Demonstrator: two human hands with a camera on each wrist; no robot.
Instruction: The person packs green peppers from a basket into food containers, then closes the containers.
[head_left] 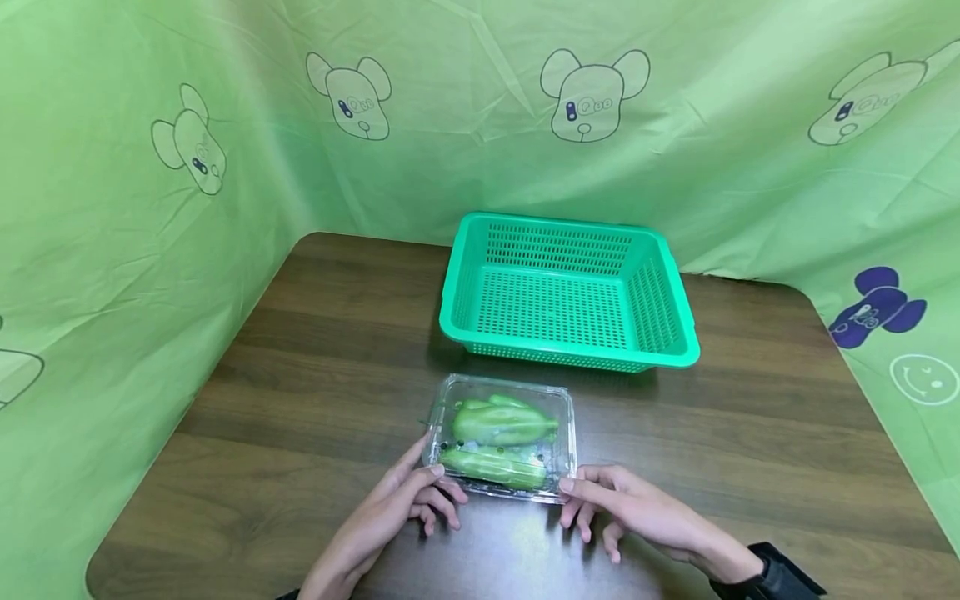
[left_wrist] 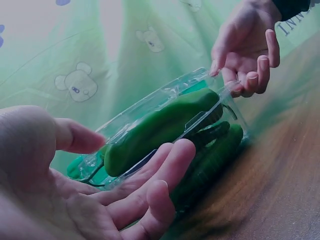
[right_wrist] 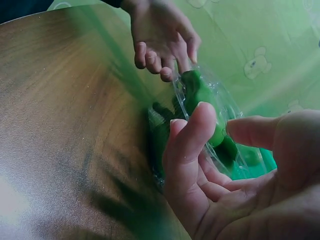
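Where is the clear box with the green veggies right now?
In the head view the clear box sits on the wooden table, just in front of the green basket, with the left hand and right hand touching its near corners.

basket (head_left: 678,325): green plastic, perforated walls and floor, nothing inside, far-centre of table
table (head_left: 315,392): dark brown wood grain, rounded corners
backdrop (head_left: 465,142): light green cloth, creased, encloses table on three sides
prints on cloth: outlined bear heads (head_left: 590,96), one purple bear (head_left: 877,307), smiley face (head_left: 924,379) at right
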